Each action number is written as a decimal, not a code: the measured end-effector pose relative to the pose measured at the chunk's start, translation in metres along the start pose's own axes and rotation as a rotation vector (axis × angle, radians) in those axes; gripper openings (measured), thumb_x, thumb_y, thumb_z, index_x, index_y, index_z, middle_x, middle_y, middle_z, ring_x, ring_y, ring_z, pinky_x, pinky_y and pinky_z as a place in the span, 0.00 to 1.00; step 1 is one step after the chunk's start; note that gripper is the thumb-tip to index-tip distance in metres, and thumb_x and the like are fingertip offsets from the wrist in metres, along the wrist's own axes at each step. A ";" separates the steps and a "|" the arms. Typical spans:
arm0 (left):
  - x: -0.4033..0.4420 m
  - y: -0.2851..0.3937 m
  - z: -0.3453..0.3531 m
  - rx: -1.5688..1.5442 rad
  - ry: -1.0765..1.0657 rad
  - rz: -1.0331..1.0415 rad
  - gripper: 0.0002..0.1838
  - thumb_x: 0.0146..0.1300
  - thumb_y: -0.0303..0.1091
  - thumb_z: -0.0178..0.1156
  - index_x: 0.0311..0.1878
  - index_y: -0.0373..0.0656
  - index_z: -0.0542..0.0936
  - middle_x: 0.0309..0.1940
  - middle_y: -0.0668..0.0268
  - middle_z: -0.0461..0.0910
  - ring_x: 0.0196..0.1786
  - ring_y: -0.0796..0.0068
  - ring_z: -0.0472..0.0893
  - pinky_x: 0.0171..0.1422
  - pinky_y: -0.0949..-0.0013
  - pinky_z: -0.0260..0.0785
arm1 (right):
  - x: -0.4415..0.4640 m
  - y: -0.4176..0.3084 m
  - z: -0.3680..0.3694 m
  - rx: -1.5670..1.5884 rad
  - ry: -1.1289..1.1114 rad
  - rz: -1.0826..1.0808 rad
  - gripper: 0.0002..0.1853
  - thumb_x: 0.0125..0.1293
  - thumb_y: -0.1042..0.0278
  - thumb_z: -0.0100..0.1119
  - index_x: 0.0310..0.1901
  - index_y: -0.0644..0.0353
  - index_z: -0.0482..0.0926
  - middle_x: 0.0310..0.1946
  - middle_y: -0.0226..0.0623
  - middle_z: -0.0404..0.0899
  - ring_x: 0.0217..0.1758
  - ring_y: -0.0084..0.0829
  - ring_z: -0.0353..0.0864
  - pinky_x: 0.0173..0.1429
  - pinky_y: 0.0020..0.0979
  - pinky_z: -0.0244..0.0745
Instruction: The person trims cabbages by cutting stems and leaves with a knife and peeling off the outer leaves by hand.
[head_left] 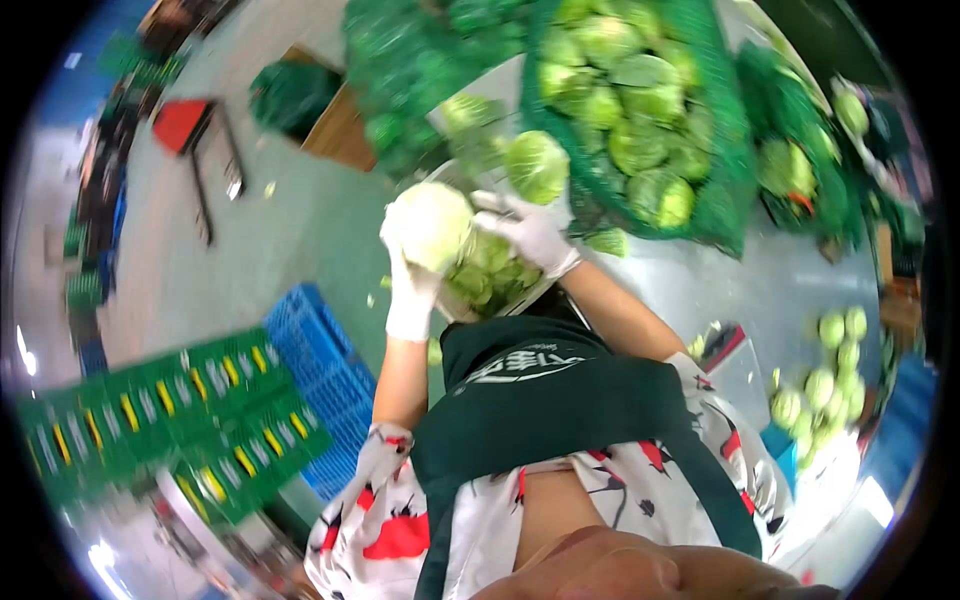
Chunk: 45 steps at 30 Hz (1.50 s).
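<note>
A pale, trimmed cabbage (436, 226) rests in my left hand (408, 285), whose white-gloved fingers wrap around its left side and underside. My right hand (537, 238), also in a white glove, is just right of the cabbage with its fingers apart; I cannot tell whether the fingertips touch it. Below both hands stands a light-coloured bin (541, 291) holding loose green leaves (490, 272). Beyond the right hand, a greener cabbage (537, 166) sits on a pale surface beside the large net sack.
An open green net sack (728, 190) full of cabbages lies ahead right, with more netted cabbages (400, 60) ahead. Several loose cabbages (822, 390) are at the right. Blue crates (315, 360) and green crates (150, 410) stand left. A red pallet jack (183, 125) and cardboard box (342, 130) are farther off.
</note>
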<state>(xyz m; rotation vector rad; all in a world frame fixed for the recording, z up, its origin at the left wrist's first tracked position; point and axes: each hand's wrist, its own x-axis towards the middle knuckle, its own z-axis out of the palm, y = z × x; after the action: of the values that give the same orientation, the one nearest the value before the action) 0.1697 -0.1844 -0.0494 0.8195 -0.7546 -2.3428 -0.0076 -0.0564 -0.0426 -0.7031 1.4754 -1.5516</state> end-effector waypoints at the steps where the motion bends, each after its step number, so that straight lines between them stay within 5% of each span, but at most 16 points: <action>1: 0.001 -0.005 0.006 0.138 -0.046 0.021 0.47 0.63 0.74 0.53 0.77 0.53 0.60 0.73 0.59 0.65 0.72 0.55 0.68 0.73 0.48 0.63 | -0.003 -0.001 -0.002 -0.047 -0.039 -0.053 0.36 0.62 0.54 0.72 0.67 0.65 0.72 0.56 0.42 0.81 0.51 0.25 0.81 0.52 0.27 0.77; 5: 0.006 -0.012 0.044 0.450 -0.260 -0.058 0.30 0.73 0.46 0.56 0.72 0.39 0.66 0.69 0.60 0.68 0.68 0.65 0.72 0.73 0.59 0.64 | -0.021 -0.019 -0.031 0.005 -0.062 0.026 0.41 0.60 0.60 0.74 0.71 0.64 0.65 0.47 0.34 0.83 0.38 0.18 0.80 0.28 0.21 0.74; 8: -0.003 -0.009 0.064 0.671 -0.422 -0.039 0.35 0.76 0.50 0.45 0.75 0.33 0.61 0.71 0.53 0.67 0.72 0.58 0.70 0.69 0.60 0.68 | -0.032 0.024 -0.083 0.433 -0.159 0.333 0.30 0.62 0.55 0.71 0.60 0.63 0.74 0.34 0.27 0.81 0.23 0.17 0.74 0.24 0.23 0.71; 11: -0.017 -0.005 0.116 0.603 -0.704 -0.149 0.42 0.75 0.58 0.44 0.76 0.30 0.56 0.71 0.48 0.66 0.66 0.59 0.73 0.67 0.61 0.68 | -0.073 0.041 -0.122 0.825 -0.009 0.186 0.25 0.66 0.50 0.65 0.55 0.61 0.77 0.40 0.34 0.82 0.26 0.21 0.79 0.25 0.23 0.73; 12: -0.018 -0.008 0.125 0.521 -0.755 -0.196 0.42 0.75 0.58 0.44 0.77 0.31 0.55 0.69 0.48 0.67 0.65 0.59 0.73 0.67 0.62 0.68 | -0.096 0.012 -0.131 0.776 0.190 0.138 0.29 0.67 0.47 0.62 0.61 0.59 0.74 0.45 0.39 0.83 0.25 0.23 0.80 0.23 0.22 0.74; 16: -0.009 -0.021 0.142 0.799 -0.753 -0.086 0.41 0.77 0.61 0.38 0.78 0.34 0.54 0.69 0.47 0.68 0.66 0.59 0.74 0.68 0.62 0.69 | -0.197 -0.012 -0.233 0.760 0.655 0.140 0.33 0.61 0.35 0.64 0.61 0.46 0.72 0.25 0.32 0.76 0.15 0.20 0.66 0.13 0.24 0.55; 19: -0.009 -0.024 0.145 0.613 -0.762 -0.229 0.38 0.78 0.58 0.39 0.77 0.34 0.57 0.68 0.49 0.69 0.65 0.60 0.74 0.68 0.63 0.67 | -0.276 -0.013 -0.316 0.799 1.157 -0.037 0.37 0.57 0.31 0.63 0.61 0.47 0.73 0.34 0.32 0.76 0.26 0.20 0.71 0.20 0.24 0.59; 22: 0.006 -0.042 0.138 0.606 -0.738 -0.272 0.36 0.78 0.54 0.41 0.76 0.35 0.58 0.68 0.50 0.70 0.66 0.61 0.73 0.69 0.63 0.66 | -0.363 0.025 -0.404 0.895 1.380 -0.192 0.39 0.60 0.36 0.64 0.67 0.53 0.70 0.54 0.35 0.81 0.39 0.31 0.81 0.37 0.25 0.72; 26: 0.014 -0.050 0.143 0.695 -0.661 -0.290 0.34 0.77 0.51 0.46 0.75 0.35 0.61 0.67 0.50 0.70 0.65 0.60 0.75 0.67 0.62 0.68 | -0.448 0.081 -0.458 0.988 1.472 -0.358 0.31 0.69 0.42 0.54 0.67 0.52 0.71 0.58 0.37 0.80 0.55 0.39 0.83 0.56 0.41 0.82; 29: 0.034 -0.062 0.144 0.700 -0.591 -0.347 0.32 0.77 0.49 0.46 0.74 0.35 0.62 0.66 0.50 0.71 0.64 0.60 0.76 0.65 0.63 0.70 | -0.486 0.129 -0.496 0.935 1.557 -0.584 0.25 0.71 0.43 0.48 0.57 0.53 0.77 0.52 0.37 0.83 0.51 0.41 0.84 0.55 0.47 0.84; 31: 0.042 -0.071 0.151 0.723 -0.525 -0.376 0.30 0.78 0.47 0.47 0.73 0.34 0.65 0.65 0.50 0.72 0.63 0.60 0.77 0.65 0.62 0.71 | -0.491 0.130 -0.495 0.951 1.678 -0.728 0.30 0.69 0.35 0.42 0.57 0.50 0.77 0.51 0.35 0.83 0.44 0.41 0.85 0.32 0.40 0.79; 34: 0.050 -0.088 0.163 0.805 -0.472 -0.342 0.27 0.77 0.43 0.51 0.70 0.33 0.68 0.62 0.52 0.76 0.60 0.64 0.80 0.61 0.65 0.73 | -0.475 0.110 -0.480 0.981 2.099 -0.393 0.31 0.68 0.38 0.55 0.61 0.56 0.74 0.57 0.42 0.81 0.41 0.35 0.86 0.26 0.37 0.68; 36: 0.064 -0.103 0.169 0.909 -0.463 -0.313 0.26 0.76 0.40 0.53 0.69 0.33 0.69 0.59 0.54 0.79 0.57 0.67 0.81 0.59 0.68 0.74 | -0.436 0.102 -0.474 0.749 2.125 -0.350 0.28 0.71 0.48 0.56 0.63 0.60 0.72 0.54 0.46 0.83 0.43 0.35 0.86 0.28 0.36 0.71; 40: 0.100 -0.152 0.195 0.997 -0.415 -0.228 0.26 0.71 0.40 0.61 0.67 0.35 0.74 0.60 0.58 0.79 0.58 0.72 0.80 0.59 0.70 0.72 | -0.298 0.007 -0.357 0.120 1.501 -0.118 0.21 0.73 0.57 0.56 0.61 0.61 0.77 0.58 0.40 0.81 0.49 0.29 0.87 0.25 0.21 0.68; 42: 0.120 -0.184 0.211 1.043 -0.456 -0.155 0.27 0.72 0.41 0.60 0.67 0.33 0.73 0.61 0.55 0.78 0.61 0.65 0.79 0.64 0.66 0.71 | -0.238 -0.033 -0.301 0.088 1.137 0.002 0.16 0.72 0.56 0.60 0.53 0.55 0.84 0.43 0.34 0.87 0.28 0.14 0.82 0.20 0.17 0.64; 45: 0.136 -0.219 0.233 1.050 -0.350 -0.415 0.34 0.67 0.53 0.64 0.65 0.34 0.74 0.59 0.56 0.79 0.58 0.66 0.79 0.62 0.65 0.72 | -0.166 -0.029 -0.266 -0.162 0.770 0.000 0.19 0.67 0.57 0.68 0.55 0.59 0.85 0.39 0.34 0.88 0.25 0.20 0.81 0.37 0.25 0.79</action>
<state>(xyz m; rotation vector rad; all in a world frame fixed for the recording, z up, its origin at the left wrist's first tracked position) -0.1455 -0.0430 -0.0899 1.0311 -2.2443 -2.3765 -0.1635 0.2164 -0.0261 -0.1741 2.1692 -1.8164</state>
